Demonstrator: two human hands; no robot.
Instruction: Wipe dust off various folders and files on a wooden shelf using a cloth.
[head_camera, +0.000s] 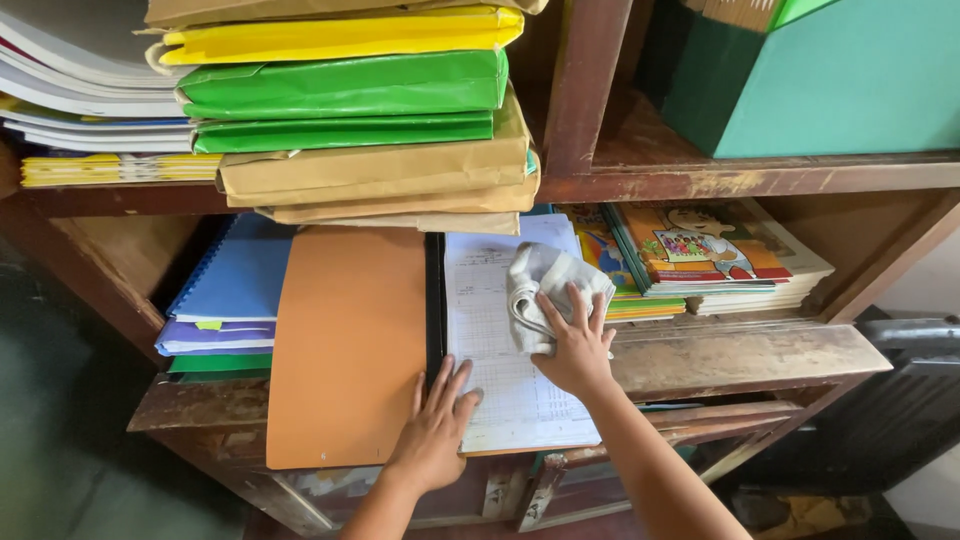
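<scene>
An open orange folder (345, 345) lies on a wooden shelf (750, 355), its right half a white ruled sheet (490, 330) with handwriting. My left hand (435, 430) rests flat on the folder's lower edge, fingers spread over the sheet's bottom left corner. My right hand (575, 345) presses a crumpled grey-white cloth (545, 290) against the upper right part of the sheet.
Above the folder sit stacked yellow, green and brown envelopes (350, 110). Blue and purple notebooks (225, 295) lie at left, colourful picture books (700, 260) at right. A teal box (830, 80) stands on the upper right shelf. A dark object (900, 400) is at lower right.
</scene>
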